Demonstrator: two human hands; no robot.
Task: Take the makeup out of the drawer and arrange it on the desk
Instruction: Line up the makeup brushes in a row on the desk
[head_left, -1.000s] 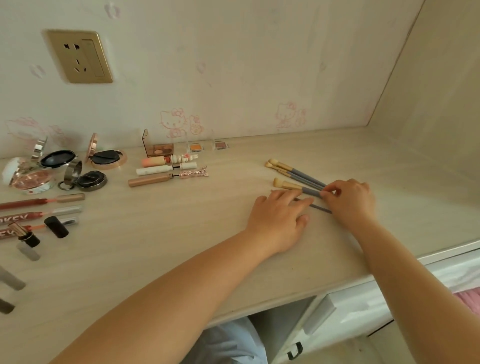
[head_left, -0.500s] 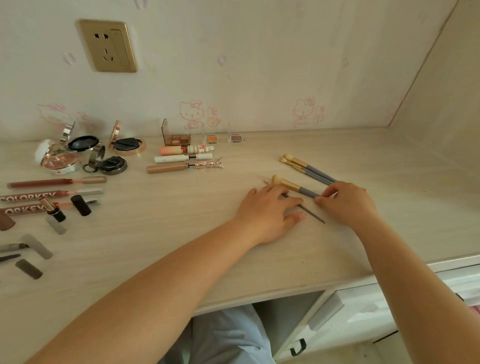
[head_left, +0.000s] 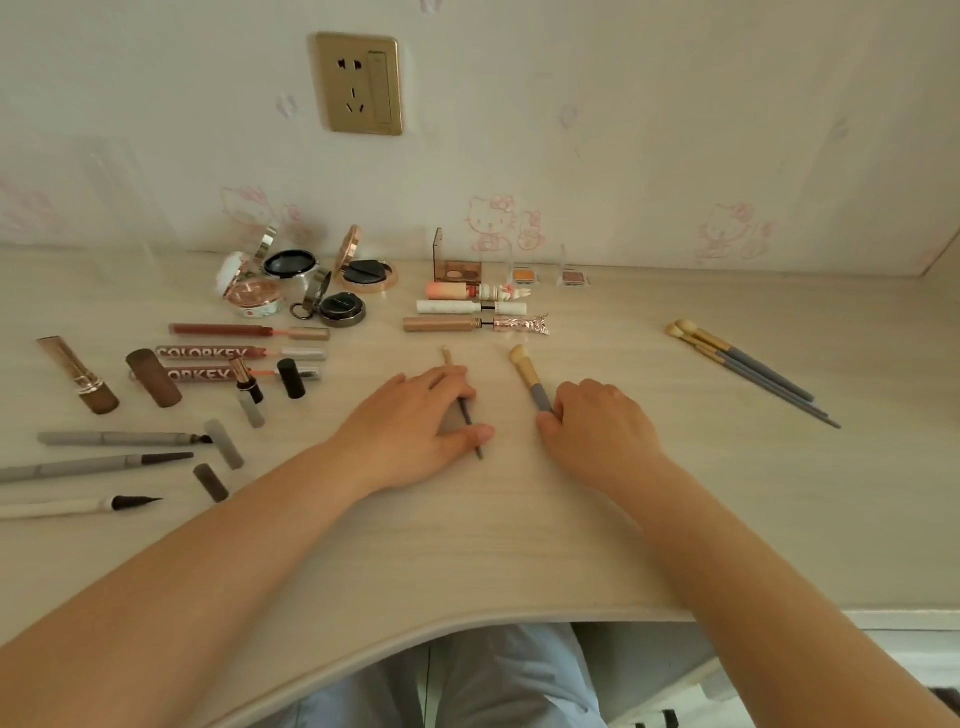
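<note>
Brush (head_left: 525, 373) in right hand (head_left: 597, 431) points bristles toward wall.

Left hand (head_left: 415, 415) flat — right hand (head_left: 597, 431) curled.
</note>
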